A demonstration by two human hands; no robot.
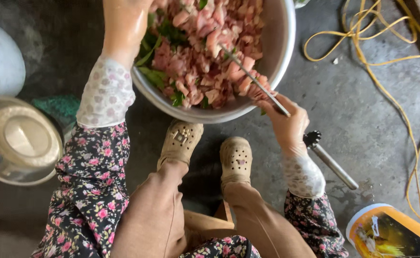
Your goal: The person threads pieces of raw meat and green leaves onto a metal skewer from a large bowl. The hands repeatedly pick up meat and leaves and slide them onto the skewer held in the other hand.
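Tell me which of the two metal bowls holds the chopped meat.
The big bowl at top, by both hands; the other bowl at left holds none.

Floral sleeves [92, 191], tan perforated clogs [181, 143]

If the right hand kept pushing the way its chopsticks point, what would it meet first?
Probably the chopped meat in the steel bowl: the right hand aims its chopsticks up-left into that pile, though depth is unclear.

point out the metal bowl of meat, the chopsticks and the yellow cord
metal bowl [282, 43], head view, bare right rim
chopsticks [250, 74], head view, middle of the shafts over the meat
yellow cord [384, 91], head view, strand lying on the concrete floor
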